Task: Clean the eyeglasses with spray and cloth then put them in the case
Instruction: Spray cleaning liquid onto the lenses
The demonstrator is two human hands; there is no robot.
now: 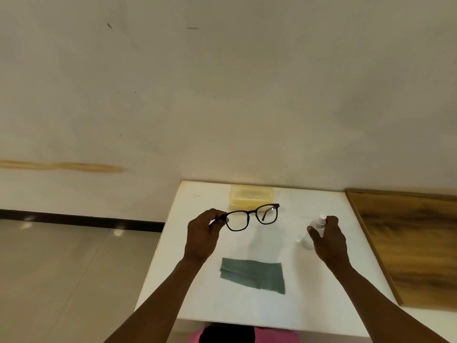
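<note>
The left grip (201,235) pinches the black eyeglasses (252,217) at their left end, by the hinge, and holds them up above the tabletop (197,293) with the 2 lenses facing the person. The right grip (327,240) is wrapped around a small clear spray bottle (319,225), thumb on one side, fingers curled round the other; its white nozzle pokes out at the top. Whether the bottle's base touches the tabletop I cannot tell.

Between the 2 forearms, nearer the person, a grey-green cloth (253,274) lies flat on the white tabletop, its edges zigzag cut. Beyond the eyeglasses, near the far edge by the wall, sits a pale yellow case (251,196), closed. To the right, a wood-grain board (415,243) lies alongside the white surface.
</note>
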